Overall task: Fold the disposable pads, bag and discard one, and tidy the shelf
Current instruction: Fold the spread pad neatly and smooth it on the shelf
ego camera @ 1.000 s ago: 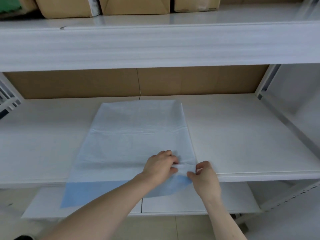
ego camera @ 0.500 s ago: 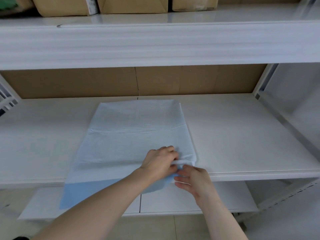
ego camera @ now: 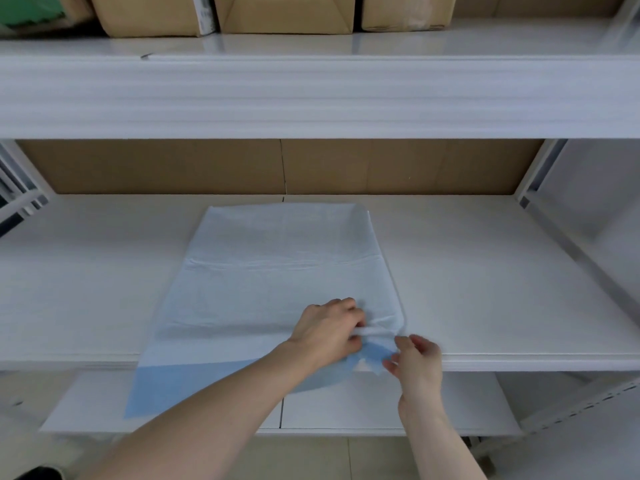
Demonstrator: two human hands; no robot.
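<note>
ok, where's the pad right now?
Head view: the pale blue disposable pad lies flat at the centre of the white middle shelf, its near edge hanging over the front; both hands, left and right, work its near-right corner.

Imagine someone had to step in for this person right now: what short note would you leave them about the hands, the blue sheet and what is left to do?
Left hand: fingers curled on the pad near its front right corner, gripping a bunched fold.
Right hand: at that corner's blue underside, fingers loosely bent; whether it pinches the edge is unclear.
Pad: spread on the middle shelf, front edge hanging over the shelf lip.
Done: pad laid out, first fold only being started.
Left: fold it, bag and discard one, tidy the shelf. No bag or bin in view.
Cardboard boxes sit on the shelf above.
</note>
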